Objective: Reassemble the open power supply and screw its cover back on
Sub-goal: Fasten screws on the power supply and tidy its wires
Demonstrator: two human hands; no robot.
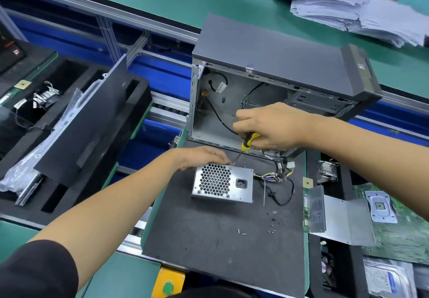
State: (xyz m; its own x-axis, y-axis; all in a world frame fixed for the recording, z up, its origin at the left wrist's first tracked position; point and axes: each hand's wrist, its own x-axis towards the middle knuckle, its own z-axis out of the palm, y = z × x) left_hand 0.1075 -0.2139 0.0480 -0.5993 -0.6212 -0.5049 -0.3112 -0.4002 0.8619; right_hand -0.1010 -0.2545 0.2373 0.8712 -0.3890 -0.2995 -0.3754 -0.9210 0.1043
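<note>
The power supply lies on the dark mat of the surface, just in front of the open computer case, its honeycomb fan grille facing up toward the camera and its wire bundle trailing off to its right; the left hand rests on its far upper edge with fingers laid fairly flat, steadying it; the right hand is curled round the yellow-and-black handle of a screwdriver, whose tip comes down at the supply's top edge just beside the left fingertips; whether the tip is seated in a screw I cannot tell; the main risk, as I judge it, is the blade slipping off a screw head and jabbing those nearby fingers, since the shaft is slanted rather than square to the metal; a slanted drive could also cross-thread or chew the head; the supply could skid on the mat if the steadying hand eases off; the loose screws scattered on the mat near its right side could be knocked away by a forearm; wires might get pinched under the cover edge if not tucked clear
</note>
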